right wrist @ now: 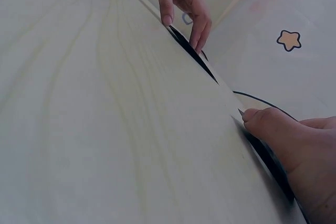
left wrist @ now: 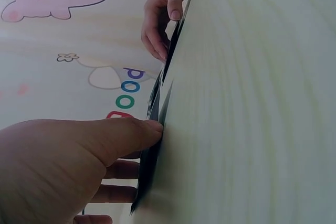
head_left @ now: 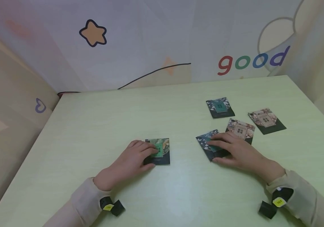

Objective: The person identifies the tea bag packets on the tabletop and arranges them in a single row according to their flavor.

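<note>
My left hand rests on a flat square packet with a green label and dark lower part. Its fingertips lie on the packet's face, and the thumb touches the near edge, as the left wrist view shows too. To the right, my right hand lies over a blue floral packet, fingers on its face and thumb at its near corner. A pink floral packet sits partly beneath that hand's knuckles, just beside the blue one. Whether either thumb reaches under a packet cannot be told.
Behind the right hand lie another blue packet and, farther right, another pink packet. The pale table ends at a printed backdrop at the rear. Each sleeve carries a small black device at the wrist.
</note>
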